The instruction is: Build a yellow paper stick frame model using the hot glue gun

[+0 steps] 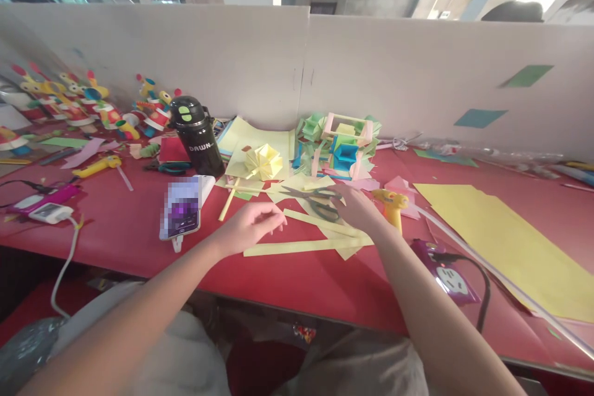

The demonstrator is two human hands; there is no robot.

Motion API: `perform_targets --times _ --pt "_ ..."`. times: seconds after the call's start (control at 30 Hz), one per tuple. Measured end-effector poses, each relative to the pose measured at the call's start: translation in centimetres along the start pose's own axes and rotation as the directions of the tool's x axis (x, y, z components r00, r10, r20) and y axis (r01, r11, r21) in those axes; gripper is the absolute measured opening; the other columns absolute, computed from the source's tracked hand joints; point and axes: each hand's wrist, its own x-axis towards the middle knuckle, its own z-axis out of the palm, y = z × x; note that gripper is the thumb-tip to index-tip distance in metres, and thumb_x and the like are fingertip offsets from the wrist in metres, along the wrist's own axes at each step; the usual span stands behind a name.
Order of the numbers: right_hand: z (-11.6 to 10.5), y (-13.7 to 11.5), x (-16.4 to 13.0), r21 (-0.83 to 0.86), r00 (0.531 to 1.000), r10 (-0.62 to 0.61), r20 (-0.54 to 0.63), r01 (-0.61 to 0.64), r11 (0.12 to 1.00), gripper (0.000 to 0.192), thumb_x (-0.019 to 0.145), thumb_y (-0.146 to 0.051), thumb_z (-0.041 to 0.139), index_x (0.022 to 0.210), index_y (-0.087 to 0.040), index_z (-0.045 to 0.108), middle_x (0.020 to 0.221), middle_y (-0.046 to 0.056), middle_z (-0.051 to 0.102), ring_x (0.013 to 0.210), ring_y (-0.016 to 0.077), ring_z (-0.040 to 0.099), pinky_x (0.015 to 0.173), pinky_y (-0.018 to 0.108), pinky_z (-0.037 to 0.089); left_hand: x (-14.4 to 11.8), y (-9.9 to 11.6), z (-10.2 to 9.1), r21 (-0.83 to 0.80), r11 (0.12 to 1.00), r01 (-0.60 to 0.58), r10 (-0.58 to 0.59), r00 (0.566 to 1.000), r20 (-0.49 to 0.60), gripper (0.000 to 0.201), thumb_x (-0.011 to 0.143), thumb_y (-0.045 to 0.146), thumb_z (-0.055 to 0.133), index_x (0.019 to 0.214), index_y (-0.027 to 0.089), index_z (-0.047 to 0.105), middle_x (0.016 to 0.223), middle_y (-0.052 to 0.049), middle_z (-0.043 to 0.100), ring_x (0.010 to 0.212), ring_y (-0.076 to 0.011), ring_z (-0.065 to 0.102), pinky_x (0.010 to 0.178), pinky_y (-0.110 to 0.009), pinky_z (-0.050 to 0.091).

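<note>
My left hand [255,226] hovers over the red table with loosely bent fingers and nothing visible in them. Just right of its fingertips lie pale yellow paper strips [306,247]. My right hand [356,205] reaches onto the handles of dark scissors [325,210], its fingers partly hidden behind the back of the hand. The scissors' blades point left across yellow paper scraps. Behind the left hand sits a folded yellow paper ball shape [263,161], with a rolled yellow paper stick [229,199] nearby. Beyond the scissors stands a blue, green and pink paper construction [346,154].
A phone [182,207] leans on a white stand beside a black bottle [197,136]. Glue guns [392,204] lie on both sides, with a purple power strip [448,275] at right. Yellow sheets [501,241] cover the right side. Colourful paper figures [74,102] crowd the left back.
</note>
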Motion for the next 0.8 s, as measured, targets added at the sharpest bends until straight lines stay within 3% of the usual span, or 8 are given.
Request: perform_targets --times 0.1,0.23,0.4,0.57,0.67,0.8 --pt "0.5 0.8 0.3 -0.079 0.998 0.025 0.064 -0.02 0.997 0.036 0.092 -0.024 0.052 0.126 -0.018 0.063 0.129 0.014 0.065 0.12 0.031 0.058 0.098 0.045 0.045 0.3 -1.2 0.7 0.273 0.961 -0.036 0.022 0.998 0.054 0.025 0.093 0.042 0.053 0.1 0.022 0.067 0.098 -0.005 0.068 0.085 -0.0186 0.063 0.072 -0.031 0.05" --pt "0.9 0.5 0.5 -0.132 0.997 0.026 0.077 -0.016 0.991 0.039 0.09 -0.042 0.056 0.124 -0.024 0.064 0.126 0.012 0.065 0.124 0.0362 0.053 0.099 0.055 0.038 0.7 -2.0 2.2 0.564 0.816 -0.124 0.065 0.99 0.124 0.023 0.086 0.042 0.066 0.094 0.02 0.067 0.1 -0.006 0.067 0.092 -0.0232 0.062 0.078 -0.034 0.048" --pt "1.0 -0.3 0.4 -0.137 0.997 0.017 0.069 -0.007 0.991 0.041 0.085 -0.049 0.06 0.115 -0.021 0.067 0.123 0.012 0.064 0.117 0.0341 0.055 0.095 0.048 0.038 1.0 -1.9 2.9 0.673 0.666 -0.32 0.185 0.946 0.267 0.019 0.092 0.034 0.06 0.089 0.018 0.068 0.092 -0.006 0.068 0.083 -0.0205 0.065 0.073 -0.031 0.048" --pt "-0.2 -0.8 -0.2 -0.137 0.999 0.036 0.015 -0.034 0.99 0.036 0.078 -0.051 0.062 0.092 -0.018 0.066 0.097 0.01 0.07 0.086 0.0264 0.062 0.07 0.035 0.041 0.9 -1.6 2.9 0.792 0.432 -0.432 0.231 0.902 0.366 0.028 0.095 0.017 0.042 0.088 0.014 0.069 0.087 -0.01 0.068 0.082 -0.0228 0.066 0.066 -0.031 0.049" --pt "-0.8 -0.8 -0.7 -0.087 0.995 0.104 -0.014 -0.105 0.991 0.034 0.073 -0.05 0.065 0.088 -0.02 0.063 0.089 0.007 0.069 0.075 0.0229 0.06 0.061 0.031 0.038 0.7 -1.4 2.4 0.777 0.48 -0.407 0.234 0.913 0.334 0.027 0.091 0.013 0.043 0.097 0.016 0.07 0.09 -0.009 0.069 0.082 -0.0219 0.067 0.068 -0.031 0.051" --pt "-0.9 -1.0 -1.1 0.045 0.995 0.09 -0.04 -0.088 0.995 0.029 0.069 -0.044 0.069 0.083 -0.019 0.062 0.083 0.005 0.067 0.071 0.0202 0.058 0.059 0.03 0.038 -0.4 -0.9 0.3 0.684 0.682 -0.26 0.176 0.965 0.192 0.031 0.088 0.016 0.048 0.108 0.023 0.07 0.101 -0.007 0.071 0.089 -0.0208 0.068 0.075 -0.029 0.052"
